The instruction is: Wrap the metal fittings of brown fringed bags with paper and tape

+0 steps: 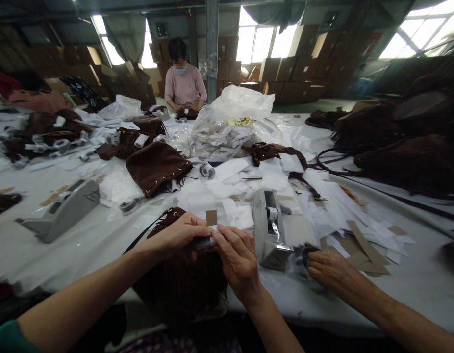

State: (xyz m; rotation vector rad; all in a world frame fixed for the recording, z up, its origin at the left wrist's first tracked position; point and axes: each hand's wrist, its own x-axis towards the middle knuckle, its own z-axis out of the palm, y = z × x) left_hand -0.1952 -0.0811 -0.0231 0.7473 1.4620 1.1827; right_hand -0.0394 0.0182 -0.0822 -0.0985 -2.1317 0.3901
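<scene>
A dark brown fringed bag (183,284) lies at the near table edge under both my hands. My left hand (179,234) is closed on the bag's top, fingers pinched. My right hand (236,257) meets it from the right, its fingers pressed onto a small shiny strip (204,242) on the bag. A little brown card tab (211,217) stands up just behind my fingers. A grey tape dispenser (269,230) stands right beside my right hand.
Another person's hand (332,269) rests on dark material by the dispenser. White paper slips (322,206) cover the table. A second dispenser (61,208), a brown bag (157,166), a plastic sack (230,122) and piled bags (396,142) lie around. A person in pink (185,83) works opposite.
</scene>
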